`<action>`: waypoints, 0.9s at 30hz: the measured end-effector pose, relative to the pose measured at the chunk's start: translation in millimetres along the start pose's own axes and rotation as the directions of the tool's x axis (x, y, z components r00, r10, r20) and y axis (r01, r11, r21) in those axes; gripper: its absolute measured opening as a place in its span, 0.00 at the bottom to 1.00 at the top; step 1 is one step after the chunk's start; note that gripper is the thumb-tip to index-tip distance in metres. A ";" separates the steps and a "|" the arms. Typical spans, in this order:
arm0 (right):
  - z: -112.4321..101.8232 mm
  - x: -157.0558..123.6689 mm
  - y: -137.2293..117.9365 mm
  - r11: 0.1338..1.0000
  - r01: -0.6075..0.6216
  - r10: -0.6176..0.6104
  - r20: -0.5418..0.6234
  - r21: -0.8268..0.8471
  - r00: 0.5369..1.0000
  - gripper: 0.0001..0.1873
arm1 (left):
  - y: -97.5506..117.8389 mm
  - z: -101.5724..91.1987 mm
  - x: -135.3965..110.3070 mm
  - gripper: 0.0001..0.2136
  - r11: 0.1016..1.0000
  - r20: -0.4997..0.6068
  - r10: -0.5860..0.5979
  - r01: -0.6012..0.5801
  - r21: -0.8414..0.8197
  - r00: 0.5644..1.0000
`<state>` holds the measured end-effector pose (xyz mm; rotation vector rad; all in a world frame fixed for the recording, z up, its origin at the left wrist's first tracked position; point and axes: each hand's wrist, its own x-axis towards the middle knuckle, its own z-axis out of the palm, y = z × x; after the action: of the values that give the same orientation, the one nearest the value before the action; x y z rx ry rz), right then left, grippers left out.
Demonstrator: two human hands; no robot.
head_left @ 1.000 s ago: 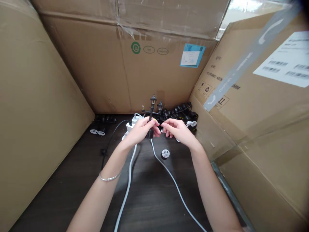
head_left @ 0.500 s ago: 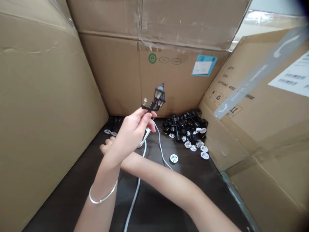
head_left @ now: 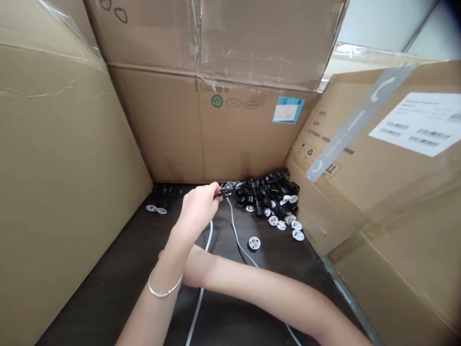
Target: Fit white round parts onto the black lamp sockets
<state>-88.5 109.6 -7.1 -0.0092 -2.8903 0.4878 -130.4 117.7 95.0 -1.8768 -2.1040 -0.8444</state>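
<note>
This camera sits on the person's head. It looks forward and down, up close, at a dark wood table. Big brown cardboard boxes stand at the back and both sides. The left hand is near the middle.

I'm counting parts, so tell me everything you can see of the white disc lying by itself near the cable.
The disc is small, round and white, plastic by its look, with dark marks at its centre. It lies flat on the dark table, in front of the pile of black lamp parts and just right of the white cable. It appears to touch nothing but the table.
</note>
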 end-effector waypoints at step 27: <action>-161.0 -134.0 72.5 0.618 -0.067 0.587 -0.403 0.784 0.703 0.12 | 5.9 31.1 14.8 0.16 0.777 0.215 0.127 0.037 -0.628 0.968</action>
<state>73.8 224.8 90.5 -0.5311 -1.8341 1.3808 -120.5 147.0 78.6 -2.4533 -2.0491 -1.5292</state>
